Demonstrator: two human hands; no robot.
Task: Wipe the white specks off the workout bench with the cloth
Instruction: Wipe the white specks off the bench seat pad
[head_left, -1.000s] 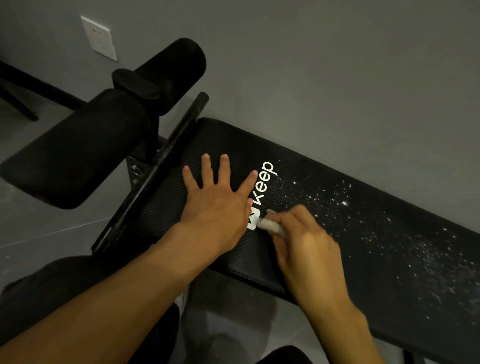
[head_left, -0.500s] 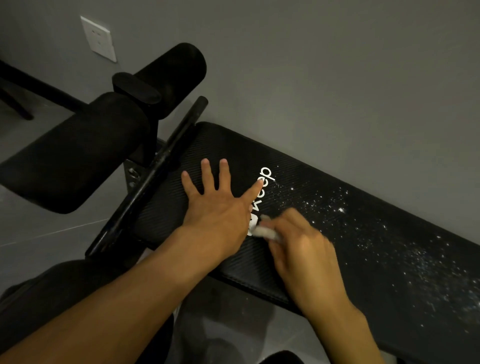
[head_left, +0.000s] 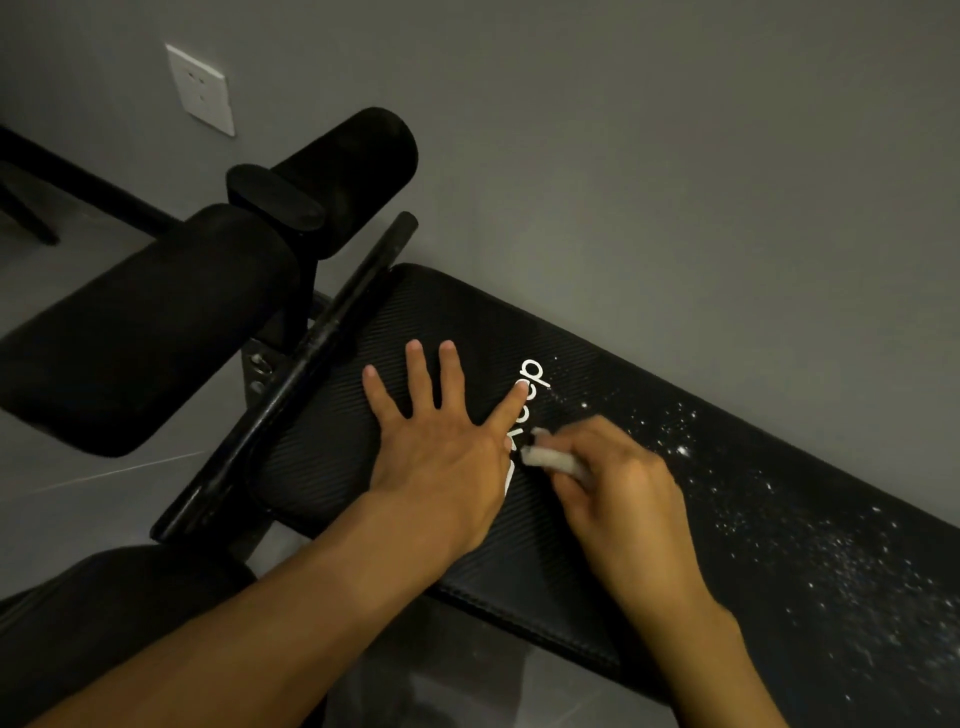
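Cloth (head_left: 553, 461) pinched in right hand (head_left: 618, 496) on bench (head_left: 322, 467), left hand (head_left: 441, 457) pressed flat beside.

White wall socket (head_left: 200, 89) is mounted on the grey wall (head_left: 675, 156) at 11 o'clock. A dark skirting board (head_left: 78, 179) runs beneath it. Grey tiled floor (head_left: 78, 519) lies at 9 o'clock, with one pale joint line visible.

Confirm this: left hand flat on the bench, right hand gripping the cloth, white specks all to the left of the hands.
One thing is wrong: in the head view the white specks lie to the right of the hands. The left hand is flat on the bench and the right hand grips the cloth.
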